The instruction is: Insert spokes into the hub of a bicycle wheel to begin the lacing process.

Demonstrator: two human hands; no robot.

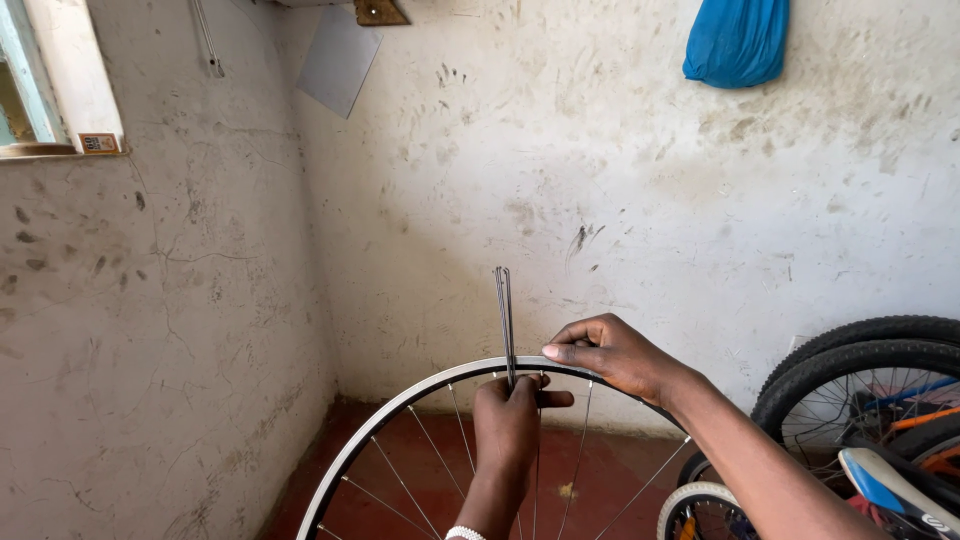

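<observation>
A bare bicycle wheel rim [400,407] with thin metal spokes stands upright in front of me, low in the view. My left hand [508,425] is inside the rim, closed around a small bundle of loose spokes [504,310] that points straight up above the rim. My right hand [612,352] rests on top of the rim just to the right, fingers pinching its outer edge.
Stained white walls meet in a corner behind the rim. Bicycles with black tyres [860,375] lean at the right. A small white-rimmed wheel [700,505] sits low right. A blue bag [737,40] hangs high on the wall. A window ledge [45,148] is at the upper left. The floor is red.
</observation>
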